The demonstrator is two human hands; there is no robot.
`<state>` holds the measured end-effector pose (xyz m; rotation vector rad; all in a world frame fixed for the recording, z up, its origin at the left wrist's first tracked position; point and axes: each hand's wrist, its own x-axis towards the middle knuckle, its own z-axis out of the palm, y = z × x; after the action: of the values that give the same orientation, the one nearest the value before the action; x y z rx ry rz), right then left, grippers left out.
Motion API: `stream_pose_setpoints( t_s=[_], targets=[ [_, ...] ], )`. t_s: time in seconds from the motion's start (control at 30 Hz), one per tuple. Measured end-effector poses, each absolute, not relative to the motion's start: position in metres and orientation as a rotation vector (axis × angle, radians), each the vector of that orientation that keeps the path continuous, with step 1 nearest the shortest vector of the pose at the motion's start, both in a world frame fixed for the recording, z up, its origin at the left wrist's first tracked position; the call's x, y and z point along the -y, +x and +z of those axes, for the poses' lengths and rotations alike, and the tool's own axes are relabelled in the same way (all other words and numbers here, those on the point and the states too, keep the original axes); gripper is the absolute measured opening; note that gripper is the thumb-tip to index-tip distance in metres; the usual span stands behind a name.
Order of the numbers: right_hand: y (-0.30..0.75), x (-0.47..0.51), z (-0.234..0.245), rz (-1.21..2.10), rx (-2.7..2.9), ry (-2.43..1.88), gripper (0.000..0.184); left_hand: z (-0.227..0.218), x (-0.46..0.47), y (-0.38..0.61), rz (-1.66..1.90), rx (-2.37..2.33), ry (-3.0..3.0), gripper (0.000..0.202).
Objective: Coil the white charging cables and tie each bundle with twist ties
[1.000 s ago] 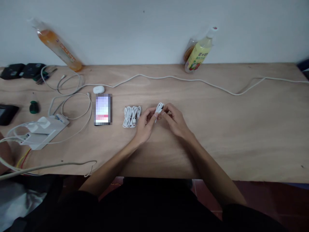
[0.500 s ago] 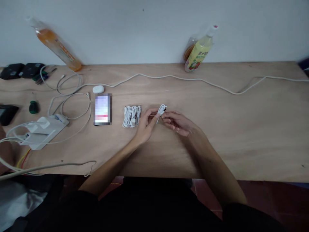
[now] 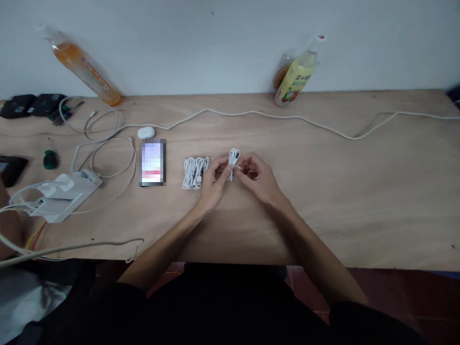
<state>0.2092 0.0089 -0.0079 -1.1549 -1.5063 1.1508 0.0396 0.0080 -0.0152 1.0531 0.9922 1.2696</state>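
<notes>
The left hand point(image 3: 212, 187) pinches a coiled white cable bundle point(image 3: 234, 156) over the middle of the pale wooden tabletop point(image 3: 341, 201). The right hand point(image 3: 262, 179) has narrowed fingers beside it; whether they grip, I cannot tell. Along the back edge, a clear plastic bottle point(image 3: 86, 74) contains orange liquid.

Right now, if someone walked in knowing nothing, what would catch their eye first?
Probably the coiled white cable near the middle of the table, held in the left-hand grip with the right-hand grip close at its side. Next might come the two colourful bottles by the pale wall: the orange bottle at back left, and the yellow-labelled bottle at back, right of centre.
</notes>
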Motion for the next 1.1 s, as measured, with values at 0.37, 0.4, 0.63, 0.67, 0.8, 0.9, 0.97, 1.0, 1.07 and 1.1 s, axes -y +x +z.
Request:
stream_pose_setpoints(
  t_s=[0.37,0.4,0.63,0.67,0.8,0.9,0.97,1.0,1.07,1.1],
  targets=[
    [0.213,-0.008,-0.015,0.54,1.805,-1.105,0.006,-0.018,-0.009,0.039,1.297,-0.957,0.987,0.026],
    [0.213,-0.008,-0.016,0.525,1.81,-1.116,0.007,-0.02,-0.009,0.04,1.304,-0.954,0.978,0.027],
    [0.214,-0.009,-0.016,0.506,1.764,-1.15,0.022,-0.024,-0.009,0.041,1.28,-0.945,0.942,0.026],
    [0.214,-0.009,-0.015,0.536,1.739,-1.164,0.023,-0.024,-0.009,0.041,1.278,-0.948,0.944,0.026],
    [0.211,-0.01,-0.01,0.839,1.512,-1.217,0.029,-0.024,-0.009,0.04,1.28,-0.935,0.943,0.025],
    [0.21,-0.012,-0.007,1.14,1.312,-1.229,0.033,-0.024,-0.009,0.04,1.29,-0.907,0.945,0.025],
    [0.211,-0.014,-0.005,1.277,1.211,-1.216,0.035,-0.024,-0.009,0.04,1.291,-0.897,0.94,0.026],
    [0.211,-0.015,-0.004,1.328,1.172,-1.206,0.035,-0.025,-0.009,0.04,1.285,-0.896,0.933,0.026],
    [0.212,-0.015,-0.003,1.41,1.12,-1.189,0.034,-0.025,-0.009,0.04,1.265,-0.898,0.917,0.026],
    [0.213,-0.015,-0.002,1.444,1.104,-1.184,0.034,-0.025,-0.009,0.04,1.254,-0.894,0.911,0.026]
  ],
)
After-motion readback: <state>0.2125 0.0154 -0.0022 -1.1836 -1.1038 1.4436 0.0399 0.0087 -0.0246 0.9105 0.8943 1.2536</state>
